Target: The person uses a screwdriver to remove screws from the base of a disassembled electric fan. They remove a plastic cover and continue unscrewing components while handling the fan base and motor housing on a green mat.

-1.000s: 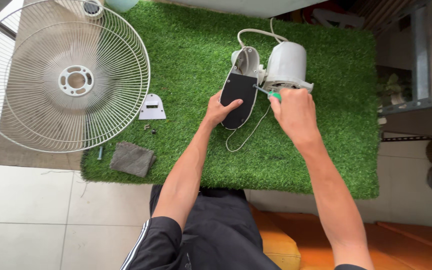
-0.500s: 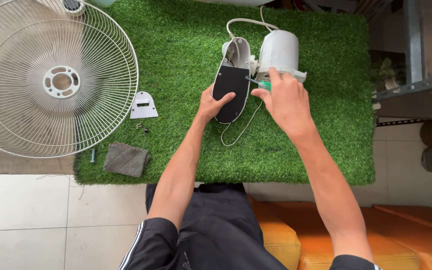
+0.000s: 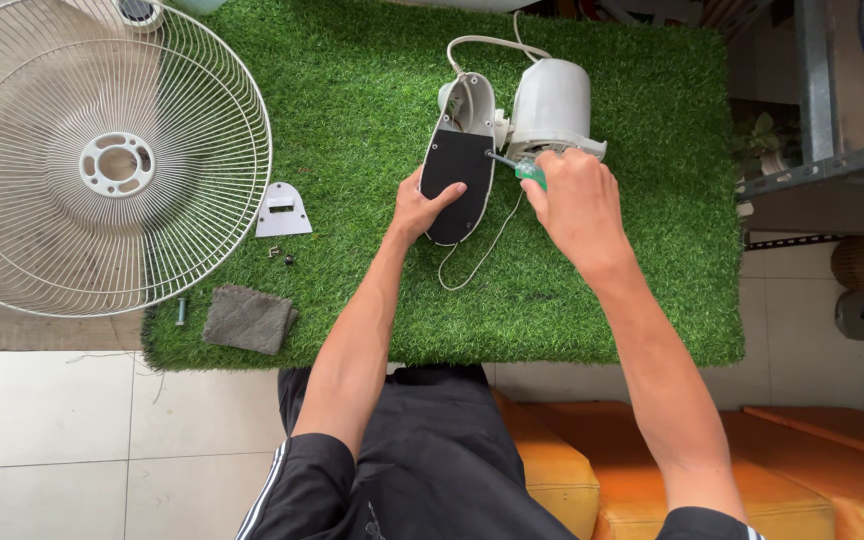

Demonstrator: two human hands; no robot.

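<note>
While the wire fan guard (image 3: 112,160) lies off to one side, the fan body (image 3: 512,130) rests on green turf (image 3: 352,100). The left hand (image 3: 422,205) presses flat on its black panel (image 3: 455,180), likely steadying it; the right hand (image 3: 572,195) is closed around a green-handled screwdriver (image 3: 517,167), tip at the panel edge.
</note>
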